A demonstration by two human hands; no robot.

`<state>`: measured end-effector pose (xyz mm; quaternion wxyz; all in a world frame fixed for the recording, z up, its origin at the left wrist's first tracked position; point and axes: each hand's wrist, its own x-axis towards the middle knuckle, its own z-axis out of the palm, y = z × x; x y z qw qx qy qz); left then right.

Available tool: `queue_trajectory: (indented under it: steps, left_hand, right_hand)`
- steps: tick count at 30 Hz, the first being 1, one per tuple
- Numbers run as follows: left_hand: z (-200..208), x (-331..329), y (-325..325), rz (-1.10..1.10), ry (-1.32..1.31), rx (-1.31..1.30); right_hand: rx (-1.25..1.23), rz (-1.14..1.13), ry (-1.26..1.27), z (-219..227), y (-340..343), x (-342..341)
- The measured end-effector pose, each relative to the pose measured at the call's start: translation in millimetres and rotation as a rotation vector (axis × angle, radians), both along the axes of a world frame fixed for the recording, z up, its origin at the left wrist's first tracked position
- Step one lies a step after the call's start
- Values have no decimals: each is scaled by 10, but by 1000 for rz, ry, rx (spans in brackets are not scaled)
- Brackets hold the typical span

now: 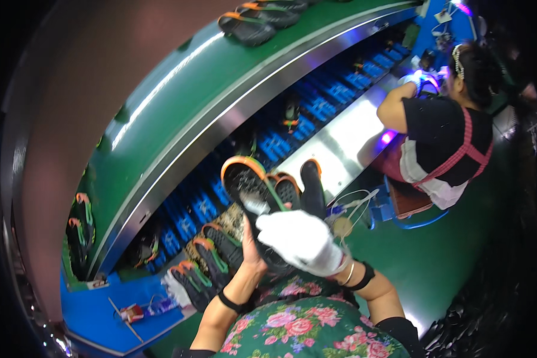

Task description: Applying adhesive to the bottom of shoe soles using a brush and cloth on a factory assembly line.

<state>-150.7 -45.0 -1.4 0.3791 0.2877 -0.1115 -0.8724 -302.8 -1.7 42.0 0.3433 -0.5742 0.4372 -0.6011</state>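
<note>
A black shoe sole (237, 173) with an orange and green rim is tilted up in front of me. My left hand (252, 250), bare, is closed on its left side. Over the lower part of the sole lies my right hand (298, 241) in a white glove, its fingers bent. A pale, blurred patch shows at the glove's fingertips; what it is I cannot make out. Just beyond the glove lie another black sole (312, 185) with an orange tip and a studded sole (287, 191). More soles (212, 256) rest to the left of my left hand.
Beyond my hands runs a conveyor with blue holders (274, 146), some carrying soles. A green shelf (179, 77) above it bears dark shoes (250, 27). At the right a co-worker (441, 125) sits by a metal ledge (355, 131). A blue surface (95, 310) holds small items at lower left.
</note>
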Motion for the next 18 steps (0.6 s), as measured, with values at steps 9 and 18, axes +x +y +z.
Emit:
queue_trajectory:
  steps: [9, 18]
  left_hand:
    - [88, -17, -175, 49, 263, -66]
    - [362, -348, -361, 94, 277, -82]
  right_hand:
    - [-231, -93, 178, 164, -57, -11]
    - [-229, 10, 248, 207, -57, -354]
